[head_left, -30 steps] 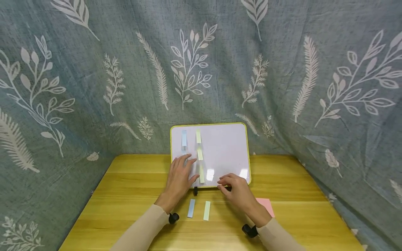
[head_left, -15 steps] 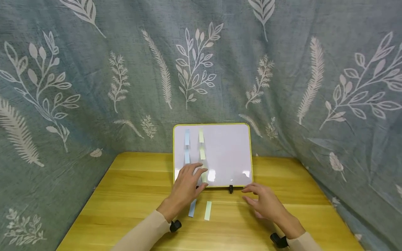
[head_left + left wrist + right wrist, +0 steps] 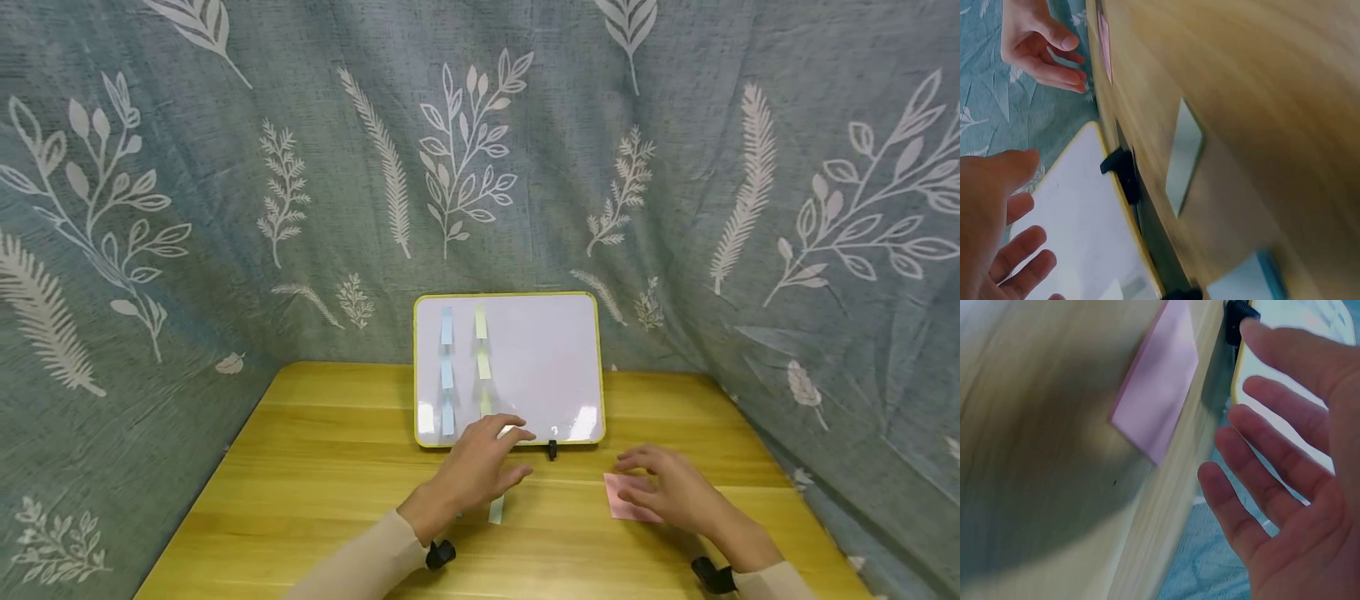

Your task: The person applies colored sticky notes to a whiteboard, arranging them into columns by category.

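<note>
My left hand point(image 3: 480, 467) is held in front of the lower edge of a whiteboard point(image 3: 543, 358), fingers relaxed and holding nothing. Below it lies a pale green sticky-note pad point(image 3: 1185, 156), partly covered in the head view; a blue pad point(image 3: 1244, 281) sits beside it. With loosely bent fingers, my right hand point(image 3: 671, 487) hovers over a pink sticky-note pad point(image 3: 622, 500) and grips nothing; the right wrist view shows a gap between them. On the board hang a column of blue sticky strips point(image 3: 447, 372) and one of yellow-green strips point(image 3: 483, 364), whose lowest is partly hidden.
The yellow-rimmed board leans back on small black feet point(image 3: 552, 450) upon a wooden table point(image 3: 315, 467). Behind the table and at both sides hangs a grey-green curtain point(image 3: 525, 167) with white leaf prints. A black wrist strap point(image 3: 441, 554) sits on each arm.
My left hand has come down and right off the board, uncovering a third blue strip. My right hand has moved right, from the board's lower edge to above the pink pad.
</note>
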`<state>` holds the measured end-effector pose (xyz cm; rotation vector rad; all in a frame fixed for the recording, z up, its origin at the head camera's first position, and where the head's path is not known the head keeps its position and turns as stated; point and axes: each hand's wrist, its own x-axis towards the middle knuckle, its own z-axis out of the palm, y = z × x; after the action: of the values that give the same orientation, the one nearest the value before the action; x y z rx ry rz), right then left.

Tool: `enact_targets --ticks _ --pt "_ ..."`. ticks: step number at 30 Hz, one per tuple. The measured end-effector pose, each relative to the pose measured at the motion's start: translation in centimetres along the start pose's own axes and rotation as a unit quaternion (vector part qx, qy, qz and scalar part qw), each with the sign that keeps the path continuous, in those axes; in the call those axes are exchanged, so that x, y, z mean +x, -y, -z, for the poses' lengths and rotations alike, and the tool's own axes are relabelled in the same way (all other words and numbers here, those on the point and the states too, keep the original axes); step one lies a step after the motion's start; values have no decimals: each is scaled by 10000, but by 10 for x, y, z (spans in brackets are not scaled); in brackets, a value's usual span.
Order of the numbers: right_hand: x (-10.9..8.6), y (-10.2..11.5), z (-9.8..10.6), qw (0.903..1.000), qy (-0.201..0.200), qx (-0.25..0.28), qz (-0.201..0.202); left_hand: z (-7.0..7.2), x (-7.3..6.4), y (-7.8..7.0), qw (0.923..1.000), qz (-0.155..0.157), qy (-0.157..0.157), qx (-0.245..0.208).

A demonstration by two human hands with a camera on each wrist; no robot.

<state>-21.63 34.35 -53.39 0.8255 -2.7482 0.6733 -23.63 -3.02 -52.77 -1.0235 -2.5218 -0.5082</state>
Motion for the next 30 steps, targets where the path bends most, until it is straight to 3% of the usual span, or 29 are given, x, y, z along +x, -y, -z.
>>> enact_targets --ticks 11,21,30 --pt "-10 -9 2 9972 651 -230 274 -18 9 -24 9976 -276 588 -225" --pt "-19 -19 -3 9960 750 -204 448 -48 17 -49 9881 -261 1496 -226" --pt "-18 -21 -4 9966 628 -155 518 -63 34 -63 9859 -301 1641 -137"
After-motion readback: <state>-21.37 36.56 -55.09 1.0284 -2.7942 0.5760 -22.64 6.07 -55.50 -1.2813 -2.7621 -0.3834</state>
